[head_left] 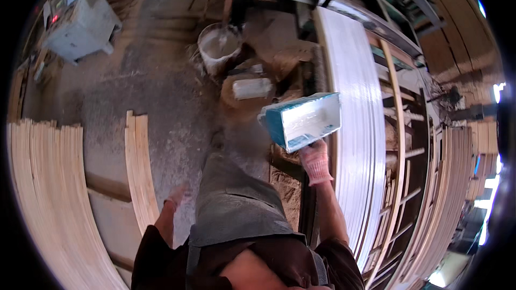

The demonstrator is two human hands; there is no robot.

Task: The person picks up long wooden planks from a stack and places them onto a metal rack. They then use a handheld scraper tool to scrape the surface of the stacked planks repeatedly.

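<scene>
In my right hand (315,162), which wears a pinkish glove, is a blue-green rectangular container (275,124), gripped at its near lower edge. It is tipped so that its white-coated inside faces me. Just right of the container lies a row of long boards (357,91) with a wet-looking white coat. My left hand (178,195) hangs low on the left, beside a few bare wooden strips (138,153). Motion smears its fingers, so I cannot make out their pose.
A white-smeared bucket (217,65) stands ahead on the floor, near a white block-like object (252,88). Raw wooden strips (48,182) are laid out at left. A grey machine cabinet (83,27) stands far left. Beyond the white boards is a wooden rack (400,145).
</scene>
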